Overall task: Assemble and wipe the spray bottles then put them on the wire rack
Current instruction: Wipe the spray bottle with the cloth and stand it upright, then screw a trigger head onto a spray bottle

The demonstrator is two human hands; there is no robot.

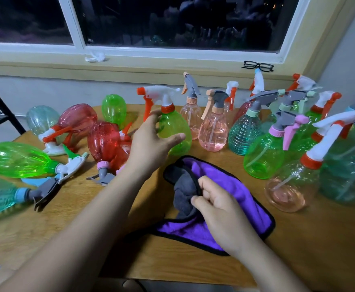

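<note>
Green bottle (175,125) between left fingers (154,116).

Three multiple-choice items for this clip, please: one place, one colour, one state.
1. Black-framed glasses lie: A) on a chair B) on the window sill C) in a drawer.
2. Trigger on the upright green plastic spray bottle at the left hand: A) orange B) yellow C) blue.
3. Right hand: A) empty B) pinching the purple-and-grey cloth C) holding a bottle.
Answers: B, they rest on the sill under the window; A, orange lever below the white head; B, fingers bunch the grey fold.
</note>
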